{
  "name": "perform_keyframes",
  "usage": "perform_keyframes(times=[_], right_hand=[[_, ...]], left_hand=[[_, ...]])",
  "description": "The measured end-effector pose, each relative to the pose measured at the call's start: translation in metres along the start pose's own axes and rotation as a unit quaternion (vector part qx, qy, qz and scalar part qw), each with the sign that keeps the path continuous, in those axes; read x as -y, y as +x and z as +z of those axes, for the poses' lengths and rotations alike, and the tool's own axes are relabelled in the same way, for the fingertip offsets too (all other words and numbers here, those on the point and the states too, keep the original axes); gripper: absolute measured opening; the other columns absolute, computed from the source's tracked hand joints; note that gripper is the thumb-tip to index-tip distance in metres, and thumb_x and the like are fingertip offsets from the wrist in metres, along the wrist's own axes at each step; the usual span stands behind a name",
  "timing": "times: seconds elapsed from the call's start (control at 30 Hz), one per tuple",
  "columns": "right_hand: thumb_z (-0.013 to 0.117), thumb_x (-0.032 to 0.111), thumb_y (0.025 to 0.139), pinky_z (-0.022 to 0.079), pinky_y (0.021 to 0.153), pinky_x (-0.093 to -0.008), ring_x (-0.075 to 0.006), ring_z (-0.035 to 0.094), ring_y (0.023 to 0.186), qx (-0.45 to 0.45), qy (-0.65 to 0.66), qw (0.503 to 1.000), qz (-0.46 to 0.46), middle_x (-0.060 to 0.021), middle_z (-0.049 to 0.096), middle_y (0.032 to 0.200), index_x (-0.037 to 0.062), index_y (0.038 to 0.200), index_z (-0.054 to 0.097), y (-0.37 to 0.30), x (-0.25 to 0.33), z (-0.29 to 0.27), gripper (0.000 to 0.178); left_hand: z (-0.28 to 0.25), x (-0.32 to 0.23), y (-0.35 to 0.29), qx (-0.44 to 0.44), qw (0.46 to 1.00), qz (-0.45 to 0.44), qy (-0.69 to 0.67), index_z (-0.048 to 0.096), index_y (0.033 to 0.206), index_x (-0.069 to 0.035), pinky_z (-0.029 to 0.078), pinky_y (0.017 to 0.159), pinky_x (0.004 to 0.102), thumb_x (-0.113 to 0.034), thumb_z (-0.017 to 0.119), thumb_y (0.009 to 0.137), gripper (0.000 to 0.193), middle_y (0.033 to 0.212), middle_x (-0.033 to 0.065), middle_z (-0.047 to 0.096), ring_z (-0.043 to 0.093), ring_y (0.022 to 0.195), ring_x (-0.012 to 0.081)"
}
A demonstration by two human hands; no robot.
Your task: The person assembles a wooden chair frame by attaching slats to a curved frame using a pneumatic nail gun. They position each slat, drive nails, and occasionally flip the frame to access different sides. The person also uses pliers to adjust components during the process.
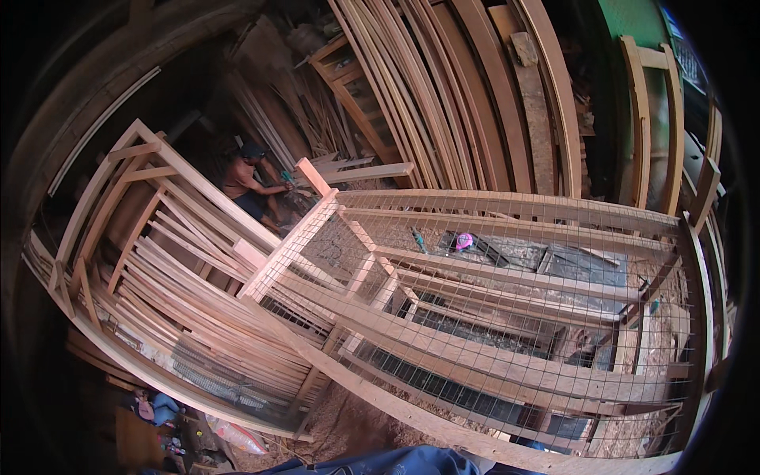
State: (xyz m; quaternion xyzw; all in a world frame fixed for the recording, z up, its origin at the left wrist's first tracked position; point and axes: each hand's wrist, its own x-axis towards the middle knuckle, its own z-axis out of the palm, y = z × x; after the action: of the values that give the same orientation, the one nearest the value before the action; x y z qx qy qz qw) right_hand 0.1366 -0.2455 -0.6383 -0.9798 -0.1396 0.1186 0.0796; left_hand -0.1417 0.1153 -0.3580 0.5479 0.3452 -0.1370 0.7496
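Neither of my hands shows. At the lower edge a piece of blue cloth [404, 461] is in view, close to a long wooden frame [356, 396] covered with wire mesh [491, 317]. The mesh-covered frame stretches from the middle to the right side, with several wooden rails running along it. Through the mesh I see a pink round object [464, 241] and a green-handled tool [419, 240]; their exact kinds are hard to make out.
A second wooden frame with many slats [190, 285] stands at the left. Long boards [475, 95] lean at the back. Beyond the frames a person [252, 178] bends over some wood. Sawdust [348, 419] covers the floor, and a green panel [625, 24] stands back right.
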Motion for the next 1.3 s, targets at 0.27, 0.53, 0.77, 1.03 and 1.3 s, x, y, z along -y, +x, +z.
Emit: perform_keyframes(times=[0.27,0.53,0.77,1.03,1.3], right_hand=[[0.061,0.024,0.092,0.055,0.083,-0.0506,-0.0422,0.07,0.094,-0.029,0.092,0.992,-0.077,-0.0195,0.074,0.098,0.0038,0.101,0.075,-0.047,0.048,0.001,0.026],[0.064,0.017,0.091,0.057,0.083,-0.044,-0.0367,0.073,0.09,0.009,0.345,0.935,-0.08,-0.0185,0.075,0.096,0.0027,0.104,0.075,-0.193,0.091,-0.108,0.022],[0.062,0.003,0.096,0.053,0.067,-0.0276,-0.013,0.066,0.072,-0.278,0.538,0.792,0.075,-0.0071,0.073,0.082,-0.0022,0.113,0.073,-0.243,-0.003,-0.297,0.02],[0.056,0.015,0.103,0.052,0.073,-0.0332,-0.0132,0.062,0.072,-0.712,0.162,0.683,-0.021,-0.006,0.066,0.077,-0.0058,0.109,0.071,-0.21,-0.058,-0.574,0.027],[0.068,0.011,0.094,0.056,0.074,-0.0363,-0.026,0.073,0.079,-0.289,-0.034,0.828,-0.479,-0.0141,0.074,0.09,0.0053,0.115,0.072,-0.079,0.107,-0.771,0.022]], left_hand=[[0.017,-0.023,0.007,0.084,0.996,0.013,-0.025,0.055,0.132,-0.006,0.044,0.107,0.0421,-0.01,0.062,0.094,0.038,0.132,0.0143,0.062,0.059,0.122,0.0277],[0.058,-0.036,0.02,0.213,0.942,0.069,-0.252,0.056,0.131,-0.007,0.043,0.109,0.0421,-0.009,0.061,0.095,0.037,0.132,0.0144,0.063,0.058,0.123,0.0279],[0.09,-0.018,0.043,0.075,0.877,0.111,-0.462,0.064,0.118,-0.013,0.041,0.111,0.0513,-0.027,0.067,0.094,0.028,0.125,0.0091,0.061,0.055,0.123,0.0284],[0.139,-0.03,0.076,-0.11,0.828,0.199,-0.513,0.063,0.121,-0.016,0.049,0.095,0.0385,-0.026,0.073,0.092,0.033,0.111,-0.0007,0.063,0.061,0.103,0.0196],[0.187,-0.029,0.097,-0.145,0.792,0.21,-0.554,0.048,0.137,-0.016,0.058,0.083,0.0415,-0.015,0.076,0.087,0.057,0.124,0.0054,0.062,0.066,0.106,0.0242]])
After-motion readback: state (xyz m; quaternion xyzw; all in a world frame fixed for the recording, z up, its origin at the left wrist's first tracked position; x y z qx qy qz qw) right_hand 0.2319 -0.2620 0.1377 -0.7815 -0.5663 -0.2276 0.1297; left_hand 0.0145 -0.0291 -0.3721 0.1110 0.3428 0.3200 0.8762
